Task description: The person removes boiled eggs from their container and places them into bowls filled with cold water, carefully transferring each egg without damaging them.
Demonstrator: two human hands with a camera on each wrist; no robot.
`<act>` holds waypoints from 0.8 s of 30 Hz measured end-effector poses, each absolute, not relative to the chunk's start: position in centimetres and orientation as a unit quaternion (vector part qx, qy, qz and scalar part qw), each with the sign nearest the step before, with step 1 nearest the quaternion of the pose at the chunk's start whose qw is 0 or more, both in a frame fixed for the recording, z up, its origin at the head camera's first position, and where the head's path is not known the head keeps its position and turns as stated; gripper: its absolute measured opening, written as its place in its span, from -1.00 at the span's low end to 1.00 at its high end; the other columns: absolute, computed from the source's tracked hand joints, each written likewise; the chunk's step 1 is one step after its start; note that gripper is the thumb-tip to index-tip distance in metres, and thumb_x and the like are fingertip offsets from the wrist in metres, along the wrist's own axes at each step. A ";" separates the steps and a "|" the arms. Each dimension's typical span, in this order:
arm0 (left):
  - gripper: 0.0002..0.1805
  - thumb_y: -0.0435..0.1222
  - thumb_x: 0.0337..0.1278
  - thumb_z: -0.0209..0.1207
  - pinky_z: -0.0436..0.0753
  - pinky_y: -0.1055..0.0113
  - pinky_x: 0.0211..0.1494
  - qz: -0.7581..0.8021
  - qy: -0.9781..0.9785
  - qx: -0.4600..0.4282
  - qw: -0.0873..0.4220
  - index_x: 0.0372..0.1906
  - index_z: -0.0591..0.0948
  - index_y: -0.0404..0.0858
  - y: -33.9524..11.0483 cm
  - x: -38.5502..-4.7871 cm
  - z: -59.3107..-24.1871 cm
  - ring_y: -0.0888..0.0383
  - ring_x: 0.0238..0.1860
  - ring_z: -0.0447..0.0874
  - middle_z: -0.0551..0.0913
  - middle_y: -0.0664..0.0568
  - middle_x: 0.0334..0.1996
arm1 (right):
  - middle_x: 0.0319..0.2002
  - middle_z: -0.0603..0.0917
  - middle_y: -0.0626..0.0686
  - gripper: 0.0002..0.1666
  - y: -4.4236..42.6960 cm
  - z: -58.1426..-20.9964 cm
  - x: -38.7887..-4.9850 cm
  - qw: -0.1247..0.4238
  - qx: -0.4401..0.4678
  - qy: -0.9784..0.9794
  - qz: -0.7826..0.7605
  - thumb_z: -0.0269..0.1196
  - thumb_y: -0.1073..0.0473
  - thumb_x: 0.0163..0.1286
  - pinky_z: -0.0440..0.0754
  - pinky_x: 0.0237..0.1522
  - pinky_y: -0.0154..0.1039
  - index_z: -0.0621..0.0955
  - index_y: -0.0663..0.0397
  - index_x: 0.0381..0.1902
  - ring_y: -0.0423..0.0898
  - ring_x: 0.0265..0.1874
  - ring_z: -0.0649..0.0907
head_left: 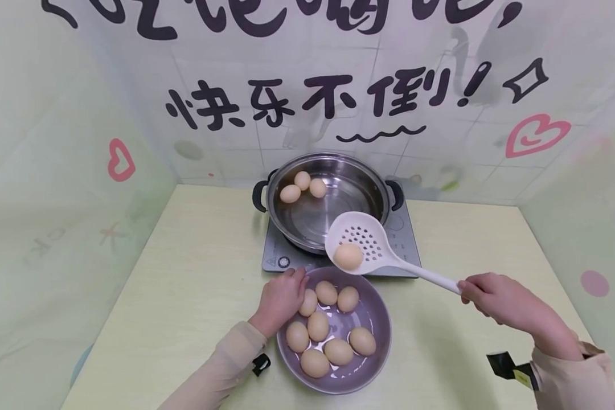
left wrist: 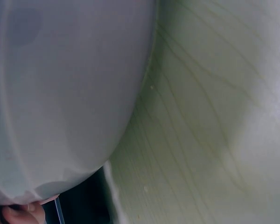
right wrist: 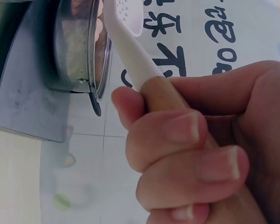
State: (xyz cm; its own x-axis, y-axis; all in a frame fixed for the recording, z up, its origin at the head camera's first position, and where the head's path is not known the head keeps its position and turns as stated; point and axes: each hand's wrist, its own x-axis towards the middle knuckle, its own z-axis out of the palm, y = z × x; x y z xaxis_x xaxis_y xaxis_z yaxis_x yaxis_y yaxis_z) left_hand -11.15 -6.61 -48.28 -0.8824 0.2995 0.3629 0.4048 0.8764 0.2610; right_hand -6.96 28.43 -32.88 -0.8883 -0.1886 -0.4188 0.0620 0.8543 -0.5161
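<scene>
My right hand (head_left: pixel 507 302) grips the wooden handle (right wrist: pixel 164 95) of a white slotted spoon (head_left: pixel 376 225), its fingers curled round it in the right wrist view. One brown egg (head_left: pixel 348 257) lies in the spoon's head, which is over the near rim of a steel pot (head_left: pixel 351 199). Three eggs (head_left: pixel 302 181) sit at the far left inside the pot. With my left hand (head_left: pixel 282 299) I hold the upper left rim of a purple bowl (head_left: pixel 383 324) containing several eggs (head_left: pixel 318 326). The bowl's outer side (left wrist: pixel 74 93) fills much of the left wrist view.
Under the pot is a flat induction cooker (head_left: pixel 407 245). Black side handles (head_left: pixel 258 196) stick out from the pot. The pale wooden tabletop (head_left: pixel 195 273) extends to both sides, and a printed sheet (head_left: pixel 307 57) with lettering hangs behind.
</scene>
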 end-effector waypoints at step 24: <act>-0.86 -0.24 0.14 0.09 0.42 0.17 -0.69 -0.169 -0.956 -0.183 0.154 -0.44 0.49 -0.23 -6.5 -11.1 -48.2 -0.04 -0.69 0.51 0.48 -0.05 -0.63 | -0.74 0.31 -0.15 -0.69 29.5 -35.7 -2.6 0.225 -0.045 0.933 -0.276 -0.06 0.05 0.42 0.28 -0.76 -0.38 0.49 0.04 -0.45 -0.31 -0.81 0.28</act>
